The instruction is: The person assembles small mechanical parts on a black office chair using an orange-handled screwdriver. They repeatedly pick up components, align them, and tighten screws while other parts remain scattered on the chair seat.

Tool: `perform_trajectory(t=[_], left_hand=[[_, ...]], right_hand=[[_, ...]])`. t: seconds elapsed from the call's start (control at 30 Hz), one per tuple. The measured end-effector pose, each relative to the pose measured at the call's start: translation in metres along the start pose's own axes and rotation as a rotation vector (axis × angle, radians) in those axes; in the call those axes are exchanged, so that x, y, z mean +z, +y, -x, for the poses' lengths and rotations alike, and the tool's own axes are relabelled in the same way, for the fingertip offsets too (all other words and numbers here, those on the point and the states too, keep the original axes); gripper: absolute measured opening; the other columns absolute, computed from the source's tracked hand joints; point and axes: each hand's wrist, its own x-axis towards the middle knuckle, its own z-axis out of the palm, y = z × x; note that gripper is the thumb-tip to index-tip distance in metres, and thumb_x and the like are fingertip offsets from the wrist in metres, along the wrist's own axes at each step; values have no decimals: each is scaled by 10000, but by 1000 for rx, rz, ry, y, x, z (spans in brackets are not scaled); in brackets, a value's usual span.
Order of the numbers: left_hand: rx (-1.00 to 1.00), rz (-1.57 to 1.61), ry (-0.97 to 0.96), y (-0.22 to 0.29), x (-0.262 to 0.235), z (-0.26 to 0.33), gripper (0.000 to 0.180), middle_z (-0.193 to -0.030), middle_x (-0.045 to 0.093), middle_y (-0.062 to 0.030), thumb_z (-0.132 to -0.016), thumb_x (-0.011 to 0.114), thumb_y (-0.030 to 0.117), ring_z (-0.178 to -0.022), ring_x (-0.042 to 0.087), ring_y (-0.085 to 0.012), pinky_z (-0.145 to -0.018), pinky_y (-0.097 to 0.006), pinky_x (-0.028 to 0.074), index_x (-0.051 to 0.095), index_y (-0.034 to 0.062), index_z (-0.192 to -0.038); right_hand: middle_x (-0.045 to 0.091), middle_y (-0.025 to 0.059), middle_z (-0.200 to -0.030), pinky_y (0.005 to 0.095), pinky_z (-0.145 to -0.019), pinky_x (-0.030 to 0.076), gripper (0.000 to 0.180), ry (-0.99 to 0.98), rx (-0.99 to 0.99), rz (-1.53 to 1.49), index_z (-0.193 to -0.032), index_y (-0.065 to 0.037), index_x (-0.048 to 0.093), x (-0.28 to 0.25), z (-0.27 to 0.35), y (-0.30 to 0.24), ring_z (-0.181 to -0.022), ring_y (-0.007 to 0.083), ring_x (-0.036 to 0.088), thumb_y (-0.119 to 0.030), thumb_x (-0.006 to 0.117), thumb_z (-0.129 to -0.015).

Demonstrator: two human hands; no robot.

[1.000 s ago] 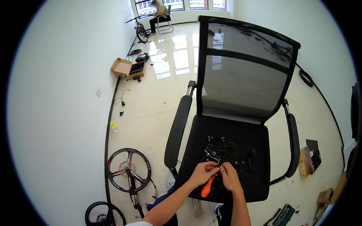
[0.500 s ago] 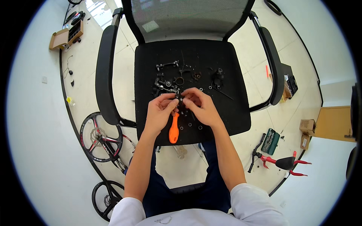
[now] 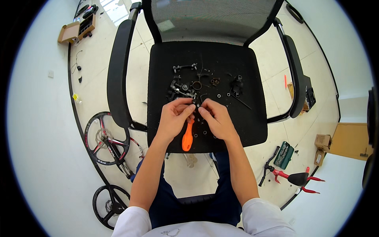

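Over the black chair seat, my two hands meet with fingertips close together. My left hand pinches a small dark metal part, its details too small to make out. My right hand is closed beside it; what its fingertips hold is mostly hidden. By those fingertips shows a thin bent black rod, like a hex key; I cannot tell whether it is gripped. An orange screwdriver handle lies below my left fingers, its upper end covered by them.
Beyond my hands lie dismantled metal parts, a ring, a black clamp-like part, a thin rod and several small nuts. Armrests flank the seat. Wheels, a green toolbox and a red frame are on the floor.
The view has shifted, so the chair sits further right in the picture. My right fingers have drawn closer together, and the bent black rod now shows beside them. The left hand keeps its pinch.
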Motion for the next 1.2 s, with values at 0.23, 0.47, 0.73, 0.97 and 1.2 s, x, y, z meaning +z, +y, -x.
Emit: perform_trajectory(t=[0.23,0.47,0.73,0.97,1.2], left_hand=[[-38,56,-26,-3,-3,3,242,-800,669,-62,-924,641,74,-687,619,-107,-627,-238,503,616,-49,-1130],[-53,9,-38,-4,-5,1,240,-786,654,-40,-933,633,92,-689,591,-94,-612,-238,473,618,-46,-1129],[-59,14,-23,-7,-11,0,275,-839,674,-52,-921,638,59,-663,580,-81,-599,-223,481,638,-66,-1166],[-6,70,-17,-6,-12,0,265,-871,680,-76,-942,621,85,-693,593,-97,-622,-235,486,629,-60,-1163],[-53,179,84,-1,-3,-4,273,-932,681,-104,-982,576,155,-777,639,-139,-662,-268,506,574,-20,-1192]], right_hand=[[622,125,-918,352,-737,487,151,42,-57,-108,-1082,-42,534,6,3,-9,-808,285,617,-128,521,-958],[649,149,-1004,401,-779,498,186,-11,-16,39,-1152,-69,498,8,2,-11,-939,354,641,-162,481,-991],[658,163,-977,419,-755,502,191,-6,-35,-29,-1156,-79,490,18,4,-5,-904,361,649,-176,485,-992],[643,127,-891,373,-709,498,207,81,5,-85,-1086,-55,544,8,0,-4,-796,292,643,-210,575,-952],[621,108,-877,351,-703,515,140,387,-41,385,-974,-34,668,-24,-6,48,-779,282,644,-120,664,-864]])
